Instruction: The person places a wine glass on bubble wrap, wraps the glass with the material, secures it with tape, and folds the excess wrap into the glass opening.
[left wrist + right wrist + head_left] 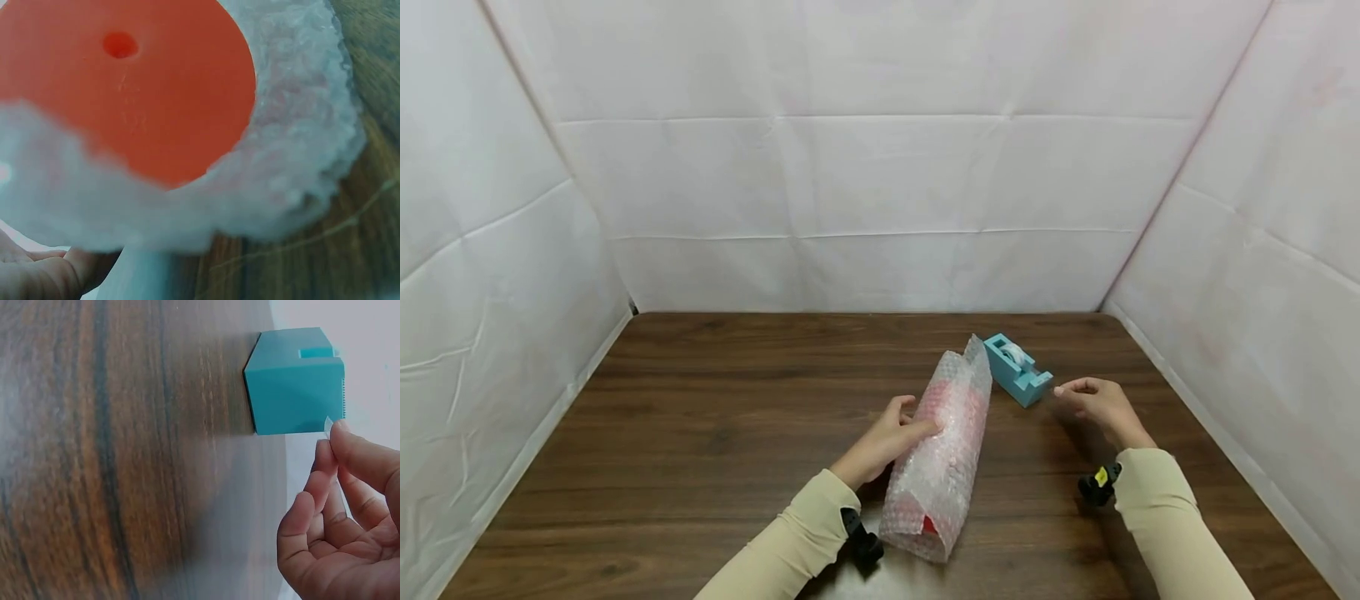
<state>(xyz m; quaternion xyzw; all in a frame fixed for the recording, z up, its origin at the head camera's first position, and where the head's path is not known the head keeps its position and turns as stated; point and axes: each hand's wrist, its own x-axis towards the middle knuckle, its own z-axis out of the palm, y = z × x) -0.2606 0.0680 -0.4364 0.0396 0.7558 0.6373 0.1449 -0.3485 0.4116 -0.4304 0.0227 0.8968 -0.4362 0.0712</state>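
Observation:
A roll of bubble wrap point(951, 433) with red showing through it lies lengthwise on the table. In the left wrist view, its near end shows a red-orange disc point(181, 106) with a small round hole. My left hand point(883, 442) rests against the roll's left side, its thumb laid straight over the wrap. At the right, my right hand point(1101, 408) pinches a small piece of clear tape point(328, 427) between thumb and forefinger. The tape is right at the front of a blue tape dispenser point(1017, 371), near its toothed edge.
The dark wood table point(737, 400) carries the roll and the dispenser, which stands just beyond the roll's far right end. White cloth walls point(880, 167) enclose the back and both sides.

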